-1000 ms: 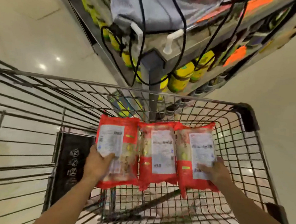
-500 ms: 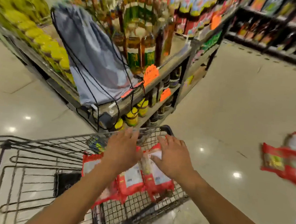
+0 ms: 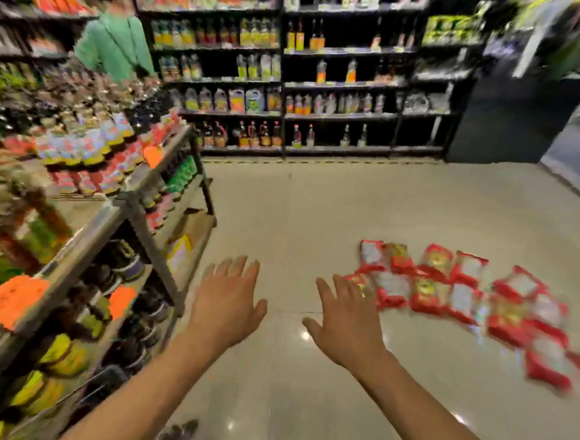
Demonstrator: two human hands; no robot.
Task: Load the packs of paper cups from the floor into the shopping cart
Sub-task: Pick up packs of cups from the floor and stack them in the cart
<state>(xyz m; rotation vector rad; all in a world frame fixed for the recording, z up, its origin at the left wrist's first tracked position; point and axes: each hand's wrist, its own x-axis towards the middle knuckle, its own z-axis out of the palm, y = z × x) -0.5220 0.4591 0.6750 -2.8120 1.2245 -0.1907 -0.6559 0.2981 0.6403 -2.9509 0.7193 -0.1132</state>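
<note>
Bare floor (image 3: 316,214) ahead, shelf rack (image 3: 138,216) crowding the left — red packs (image 3: 448,289) spread on the right

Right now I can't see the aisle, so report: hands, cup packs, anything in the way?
Left hand and right hand open, empty. Packs of paper cups on floor, ahead right. Nothing in the way.

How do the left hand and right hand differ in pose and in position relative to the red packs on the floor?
The left hand is over bare floor beside the shelf unit, away from the red packs; the right hand is nearer them, its fingertips overlapping the nearest pack in view. The left hand's fingers lie closer together; the right hand's are more spread. Both are open, backs up, holding nothing.
</note>
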